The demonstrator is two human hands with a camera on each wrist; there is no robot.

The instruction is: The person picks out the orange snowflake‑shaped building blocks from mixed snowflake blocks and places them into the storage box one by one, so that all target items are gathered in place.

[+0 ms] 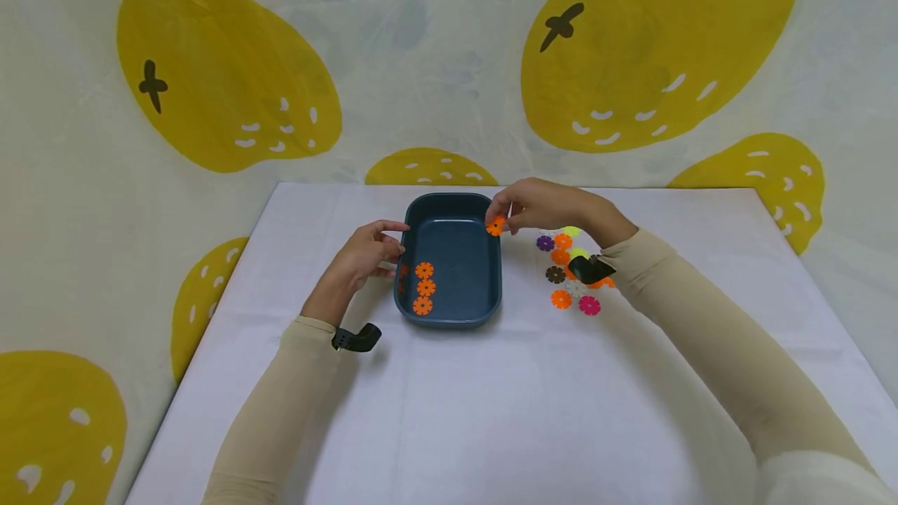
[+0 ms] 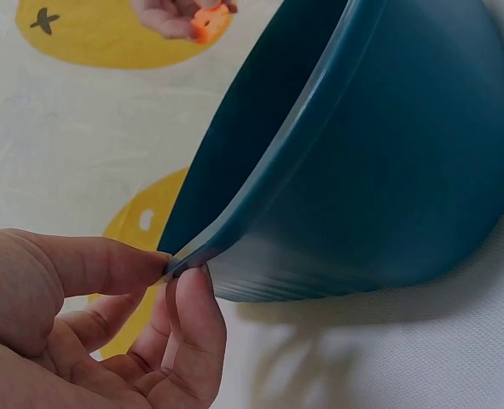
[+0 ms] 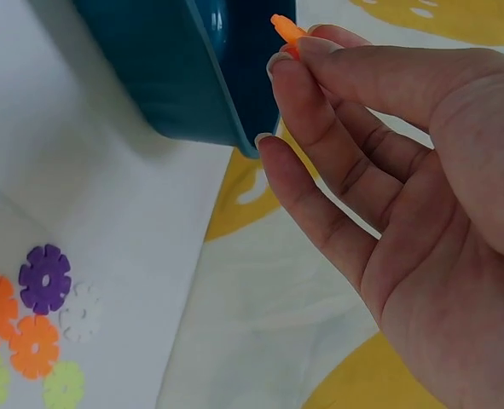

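A pale, faintly creased cloth (image 1: 435,61) hangs behind the table and along its left side, printed with six mustard-yellow fruit shapes, two bearing dark crosses. Beige sleeves (image 1: 270,411) cover both arms, and each wrist wears one black device (image 1: 356,337). The person's left hand (image 1: 365,253) pinches the tray's left rim between thumb and fingertips. That single dark teal tray (image 1: 459,271), a smooth, deep rectangle with rounded corners, sits on the white-covered table (image 1: 435,419). Inside, along its left side, three orange discs (image 1: 425,287), thin and notched like flowers, lie in a short column. The right hand (image 1: 536,205) grips one more orange disc (image 1: 495,226) at the tray's right rim, toward the far end; I can't tell whether it touches. Farther right lies a loose cluster (image 1: 561,256), partly hidden by the wrist device: one purple, one dark brown, one magenta, at least two yellow-green, at least four orange, some whitish.
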